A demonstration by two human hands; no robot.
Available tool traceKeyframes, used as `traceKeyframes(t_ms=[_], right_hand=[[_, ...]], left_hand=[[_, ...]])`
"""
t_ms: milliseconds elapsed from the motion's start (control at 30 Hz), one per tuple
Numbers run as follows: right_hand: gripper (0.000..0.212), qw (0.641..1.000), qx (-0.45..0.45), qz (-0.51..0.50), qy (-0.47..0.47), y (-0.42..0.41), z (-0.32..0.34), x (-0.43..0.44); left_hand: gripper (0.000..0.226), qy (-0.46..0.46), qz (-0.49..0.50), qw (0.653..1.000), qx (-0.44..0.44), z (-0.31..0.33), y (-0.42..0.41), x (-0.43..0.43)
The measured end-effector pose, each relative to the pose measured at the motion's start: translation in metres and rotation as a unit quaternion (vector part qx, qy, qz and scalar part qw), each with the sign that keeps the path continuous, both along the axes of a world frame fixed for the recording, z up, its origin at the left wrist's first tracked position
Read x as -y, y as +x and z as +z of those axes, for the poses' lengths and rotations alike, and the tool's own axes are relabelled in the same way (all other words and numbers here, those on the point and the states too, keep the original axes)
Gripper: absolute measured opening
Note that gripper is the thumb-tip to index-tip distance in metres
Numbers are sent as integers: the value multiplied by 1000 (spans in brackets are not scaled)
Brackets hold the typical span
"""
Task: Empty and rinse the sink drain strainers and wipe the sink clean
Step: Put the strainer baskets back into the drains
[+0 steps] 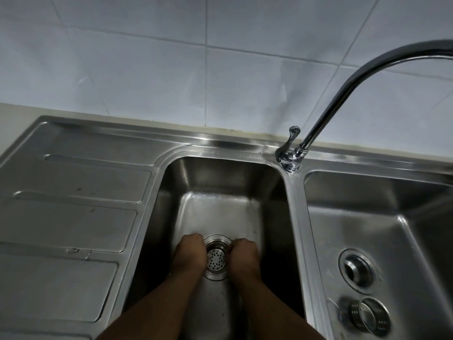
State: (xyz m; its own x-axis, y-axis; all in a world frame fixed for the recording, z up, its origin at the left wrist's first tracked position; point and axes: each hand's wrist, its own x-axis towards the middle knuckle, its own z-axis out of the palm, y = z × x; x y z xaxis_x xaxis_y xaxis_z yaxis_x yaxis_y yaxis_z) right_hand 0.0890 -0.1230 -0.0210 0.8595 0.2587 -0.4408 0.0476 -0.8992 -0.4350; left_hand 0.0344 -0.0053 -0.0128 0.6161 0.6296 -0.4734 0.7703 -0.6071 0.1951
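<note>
A perforated steel drain strainer (216,259) sits in the drain of the left sink basin (220,182). My left hand (190,253) and my right hand (244,256) are curled on either side of it, fingers at its rim. In the right basin (367,217) the drain opening (357,270) has no basket in it. A second strainer basket (370,316) lies on its side just in front of that opening.
A chrome gooseneck faucet (291,155) stands on the divider between the basins, its spout swung out to the right. A ribbed steel drainboard (73,217) spreads to the left. Grey wall tiles (196,57) rise behind the sink.
</note>
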Motion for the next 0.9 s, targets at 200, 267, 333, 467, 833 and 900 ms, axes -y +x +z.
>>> traceKeyframes(t_ms=[200, 267, 333, 467, 833, 900], right_hand=[[26, 999, -23, 23, 20, -7, 4, 8], [27, 999, -28, 23, 40, -11, 9, 10], [25, 998, -26, 21, 61, -13, 19, 14], [23, 989, -7, 42, 143, -16, 61, 28], [8, 948, 10, -97, 302, 20, 181, 156], [12, 953, 6, -115, 281, 30, 194, 179]], left_hand=[[33, -11, 8, 1000, 9, -1, -2, 6], [33, -18, 14, 1000, 11, 0, -4, 7], [32, -18, 7, 1000, 7, 2, -5, 7], [25, -10, -10, 1000, 28, 25, -5, 11], [10, -22, 51, 956, 290, 161, 46, 92], [5, -29, 32, 953, 300, 177, 53, 116]])
